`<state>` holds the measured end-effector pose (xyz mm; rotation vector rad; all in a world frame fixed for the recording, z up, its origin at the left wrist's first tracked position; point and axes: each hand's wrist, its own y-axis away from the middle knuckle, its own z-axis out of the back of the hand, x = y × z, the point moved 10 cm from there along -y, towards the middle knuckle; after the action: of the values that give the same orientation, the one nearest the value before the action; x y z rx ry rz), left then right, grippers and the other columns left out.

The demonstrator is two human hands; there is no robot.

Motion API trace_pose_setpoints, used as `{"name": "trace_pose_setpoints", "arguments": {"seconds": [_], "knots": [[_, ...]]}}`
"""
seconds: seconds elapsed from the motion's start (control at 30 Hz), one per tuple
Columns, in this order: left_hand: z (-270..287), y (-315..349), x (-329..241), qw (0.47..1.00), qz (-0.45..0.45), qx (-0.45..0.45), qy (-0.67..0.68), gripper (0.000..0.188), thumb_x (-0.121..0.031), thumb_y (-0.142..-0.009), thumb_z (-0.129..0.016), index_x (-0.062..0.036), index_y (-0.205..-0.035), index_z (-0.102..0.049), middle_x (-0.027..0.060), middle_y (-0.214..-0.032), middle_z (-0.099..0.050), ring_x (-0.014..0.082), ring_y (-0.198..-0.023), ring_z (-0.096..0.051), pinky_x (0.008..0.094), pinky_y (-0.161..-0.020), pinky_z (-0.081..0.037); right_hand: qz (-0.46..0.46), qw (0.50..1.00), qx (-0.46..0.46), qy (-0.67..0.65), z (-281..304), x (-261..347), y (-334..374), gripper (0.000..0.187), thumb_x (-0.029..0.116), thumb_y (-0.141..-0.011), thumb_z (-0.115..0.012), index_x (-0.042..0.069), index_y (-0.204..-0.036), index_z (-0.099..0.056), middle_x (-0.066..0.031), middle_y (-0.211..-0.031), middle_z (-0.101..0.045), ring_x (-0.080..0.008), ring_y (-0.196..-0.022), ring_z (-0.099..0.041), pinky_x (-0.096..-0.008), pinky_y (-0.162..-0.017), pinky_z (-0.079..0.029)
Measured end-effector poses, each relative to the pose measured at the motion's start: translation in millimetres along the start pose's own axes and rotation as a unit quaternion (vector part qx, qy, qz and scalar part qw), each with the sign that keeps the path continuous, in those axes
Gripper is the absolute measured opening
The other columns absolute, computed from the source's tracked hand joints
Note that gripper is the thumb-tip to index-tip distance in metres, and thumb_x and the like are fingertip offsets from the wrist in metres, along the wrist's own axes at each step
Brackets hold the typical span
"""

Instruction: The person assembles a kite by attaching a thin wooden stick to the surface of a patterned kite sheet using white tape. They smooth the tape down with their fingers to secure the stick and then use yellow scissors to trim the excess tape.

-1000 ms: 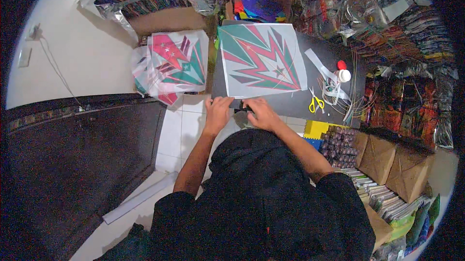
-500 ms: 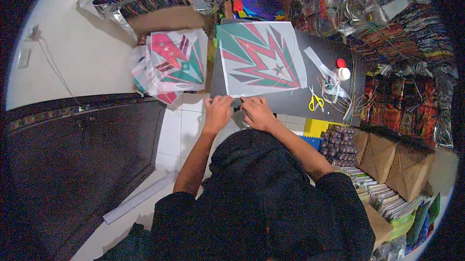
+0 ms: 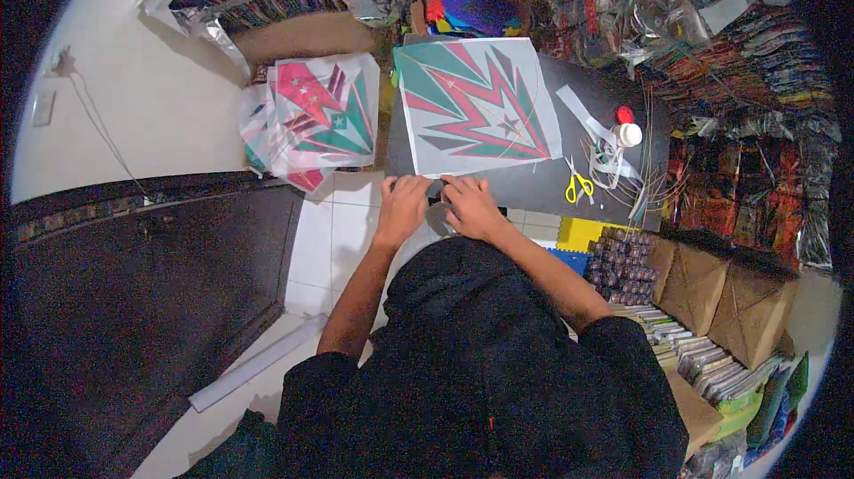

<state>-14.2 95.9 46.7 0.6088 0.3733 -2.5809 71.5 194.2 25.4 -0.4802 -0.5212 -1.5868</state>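
A square paper kite (image 3: 463, 136) with a green, red and white star pattern lies on the dark tabletop (image 3: 534, 185); a thin curved line crosses it. At its near edge my left hand (image 3: 406, 205) and my right hand (image 3: 471, 207) are side by side, fingers curled over the table's front edge. Between the fingertips shows a small dark thing (image 3: 435, 192), too unclear to name. The fingertips hide what they grip. Yellow-handled scissors (image 3: 578, 185) rest right of the kite.
Right on the table are a white bottle (image 3: 629, 135), a red cap (image 3: 624, 114), white strips (image 3: 583, 110) and thin sticks (image 3: 654, 154). More printed kite sheets (image 3: 325, 119) hang at the left. Stacked dark spools (image 3: 620, 270) and cardboard boxes (image 3: 712, 297) stand at the right.
The kite has shifted very slightly away from me and to the left. The hands stay nearly in place, and more of the dark thing shows between them.
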Motion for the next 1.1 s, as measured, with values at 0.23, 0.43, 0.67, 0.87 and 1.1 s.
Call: {"name": "trace_pose_setpoints", "arguments": {"seconds": [0.23,0.43,0.67,0.87,1.1], "knots": [[-7.6,-2.7,-6.8,0.997,-0.024,0.012,0.072,0.044,-0.002,-0.088,-0.065,-0.0029,-0.132,-0.066,0.0125,-0.131,-0.07,0.0306,-0.127,-0.063,0.0508,-0.113,-0.04,-0.033,0.998,-0.012,-0.058,6.3,-2.5,-2.6,0.028,0.016,-0.08,-0.071,0.009,-0.105,-0.06,-0.0173,-0.153,-0.056,-0.0392,-0.132,-0.052,-0.0553,-0.102,-0.038],[-15.8,-0.9,-7.8,0.998,-0.026,0.035,0.037,0.049,-0.001,-0.087,-0.065,-0.0046,-0.137,-0.065,0.0105,-0.136,-0.069,0.0281,-0.132,-0.06,0.0533,-0.116,-0.035,-0.067,0.99,0.0,-0.124,-0.2,-14.3,1.5,0.021,0.021,-0.08,-0.066,0.013,-0.099,-0.062,-0.017,-0.159,-0.054,-0.0393,-0.131,-0.052,-0.0569,-0.101,-0.037],[-19.4,-3.7,-11.7,0.997,-0.002,0.067,-0.033,0.057,-0.004,-0.088,-0.069,-0.0113,-0.143,-0.061,0.006,-0.139,-0.062,0.0241,-0.133,-0.058,0.0588,-0.116,-0.031,-0.057,0.988,-0.026,-0.142,8.1,-21.9,21.0,0.018,0.022,-0.08,-0.068,0.014,-0.096,-0.063,-0.0131,-0.16,-0.056,-0.037,-0.131,-0.054,-0.0552,-0.1,-0.037],[-23.9,-2.8,-14.0,0.994,0.014,0.088,-0.059,0.064,-0.006,-0.085,-0.071,-0.012,-0.147,-0.058,0.0056,-0.139,-0.059,0.025,-0.135,-0.055,0.0598,-0.115,-0.031,-0.079,0.986,-0.045,-0.138,15.5,-38.1,36.8,0.019,0.023,-0.082,-0.068,0.014,-0.098,-0.062,-0.0107,-0.158,-0.057,-0.0364,-0.134,-0.053,-0.0556,-0.104,-0.035],[-27.0,-8.4,-15.4,0.992,0.031,0.084,-0.086,0.064,-0.008,-0.085,-0.073,-0.0131,-0.146,-0.057,0.0055,-0.137,-0.059,0.0254,-0.134,-0.055,0.0616,-0.115,-0.032,-0.094,0.983,-0.067,-0.145,22.9,-46.0,47.3,0.019,0.021,-0.081,-0.068,0.015,-0.099,-0.061,-0.0085,-0.155,-0.059,-0.0361,-0.138,-0.051,-0.0557,-0.108,-0.034]]}}
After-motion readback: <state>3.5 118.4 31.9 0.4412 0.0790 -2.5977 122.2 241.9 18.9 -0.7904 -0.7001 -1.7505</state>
